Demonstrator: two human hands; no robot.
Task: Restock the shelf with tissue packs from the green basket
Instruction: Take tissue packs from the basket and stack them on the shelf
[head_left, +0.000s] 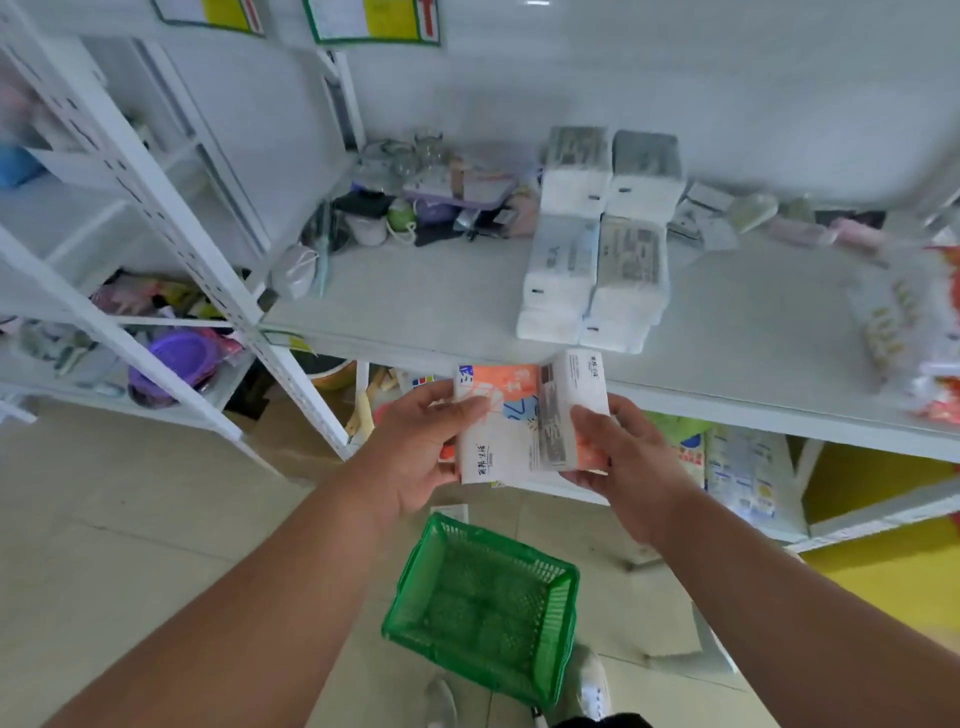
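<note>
There is only one view, from the person's head, wide-angle and tilted forward and down. It looks along both forearms, close to the white shelf (467, 317) at about chest level, and steeply down to the green basket (483, 608) on the floor by the feet.

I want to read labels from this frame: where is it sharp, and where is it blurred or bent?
Head view: the tissue pack held by the left hand and right hand is sharpest, its print still too small to read; the basket is fairly clear; packs on the shelf look soft; the right edge smears; shelf posts bow from the wide lens; lighting is flat, without glare.
</note>
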